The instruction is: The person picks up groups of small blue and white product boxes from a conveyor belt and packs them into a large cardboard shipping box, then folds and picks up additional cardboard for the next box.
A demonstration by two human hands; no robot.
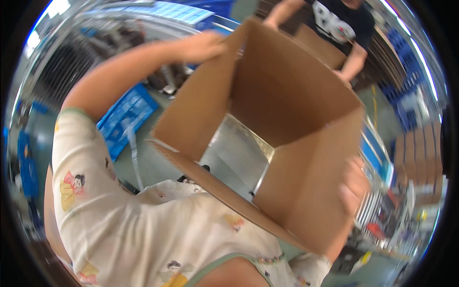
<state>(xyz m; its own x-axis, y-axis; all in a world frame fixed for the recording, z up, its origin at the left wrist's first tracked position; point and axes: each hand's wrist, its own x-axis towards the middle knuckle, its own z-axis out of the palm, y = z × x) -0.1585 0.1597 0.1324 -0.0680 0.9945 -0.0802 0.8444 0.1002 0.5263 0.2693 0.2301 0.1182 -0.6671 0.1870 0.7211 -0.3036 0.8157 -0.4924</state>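
Note:
I hold a brown cardboard box (287,95) up in front of me, tilted, with both ends open so a grey metal surface (236,155) shows through it. My left hand (205,45) grips the box's upper left edge, arm raised. My right hand (354,184) presses on the box's lower right outer wall; it is blurred. My light printed shirt fills the lower left.
Another person in a dark printed shirt (339,21) stands at the top right, holding a second cardboard box (320,45). A blue plastic crate (124,117) lies on the floor to the left. Cluttered shelves and small items (387,215) sit at the right.

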